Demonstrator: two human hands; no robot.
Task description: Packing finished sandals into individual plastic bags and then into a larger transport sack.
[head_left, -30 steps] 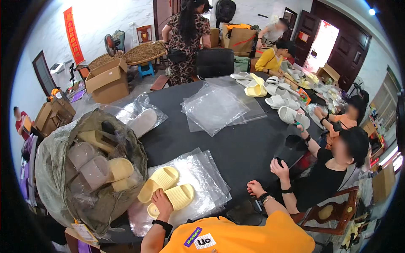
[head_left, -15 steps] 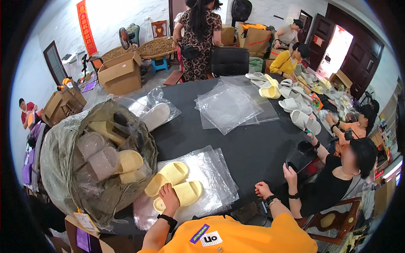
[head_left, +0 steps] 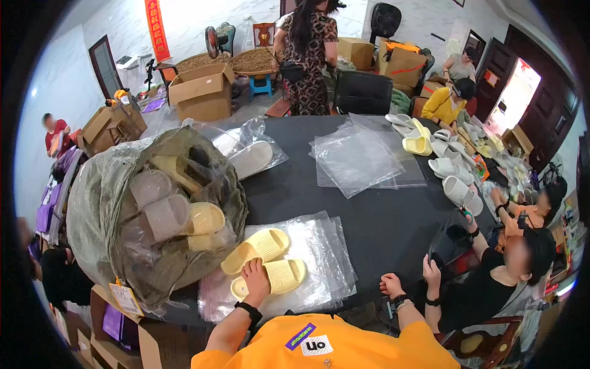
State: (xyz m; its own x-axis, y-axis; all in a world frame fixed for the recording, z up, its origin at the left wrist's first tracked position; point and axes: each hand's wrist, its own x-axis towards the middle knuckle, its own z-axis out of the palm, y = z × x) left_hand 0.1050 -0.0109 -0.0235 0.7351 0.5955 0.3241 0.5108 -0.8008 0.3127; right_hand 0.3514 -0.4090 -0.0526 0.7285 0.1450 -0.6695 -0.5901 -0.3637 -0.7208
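Observation:
A pair of pale yellow slippers lies on a stack of clear plastic bags (head_left: 329, 246) at the table's near edge. My left hand (head_left: 255, 281) is closed on the nearer yellow slipper (head_left: 286, 276), its fingers over the edge of the ribbed strap. Just beyond it is the other yellow slipper (head_left: 263, 245), toe to the right. My right hand (head_left: 391, 285) is curled shut at the table edge, well to the right of the bags, with nothing visible in it.
A large woven sack (head_left: 101, 203) of bagged slippers stands at left. Farther back are a bagged grey slipper (head_left: 253, 160) and more clear bags (head_left: 356, 160). Grey slippers (head_left: 458, 190) line the right side, where a co-worker in black (head_left: 473, 289) handles a dark clear bag.
The whole view has shifted, so the scene sits farther right in the picture. My left hand stays on the nearer slipper; my right hand remains curled at the table edge.

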